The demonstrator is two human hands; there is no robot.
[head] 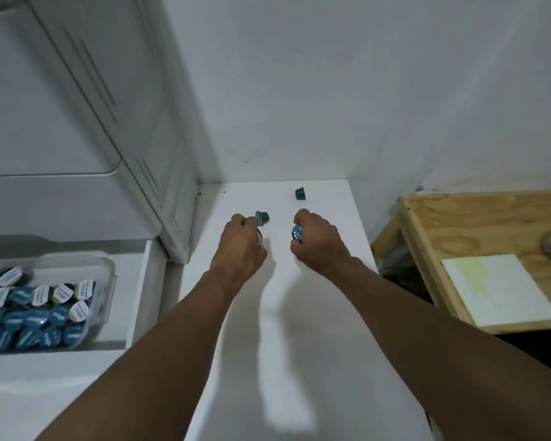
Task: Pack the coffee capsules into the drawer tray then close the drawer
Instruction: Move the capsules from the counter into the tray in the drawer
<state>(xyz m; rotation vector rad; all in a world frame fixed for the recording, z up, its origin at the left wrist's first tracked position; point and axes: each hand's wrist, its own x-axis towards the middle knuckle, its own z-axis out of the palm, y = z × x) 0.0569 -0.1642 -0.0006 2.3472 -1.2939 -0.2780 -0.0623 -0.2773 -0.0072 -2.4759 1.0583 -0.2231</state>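
Both hands work on the white counter: the left hand pinches one teal capsule at its fingertips, and the right hand is closed around another. A third capsule stands loose beyond the right hand, nearer to it than to the left. The clear tray in the open drawer, already well filled, lies well to the left of both hands.

The counter is looking smooth, matt white. The bench on the right is showing rough bare plywood. The tray is looking like clear plastic.
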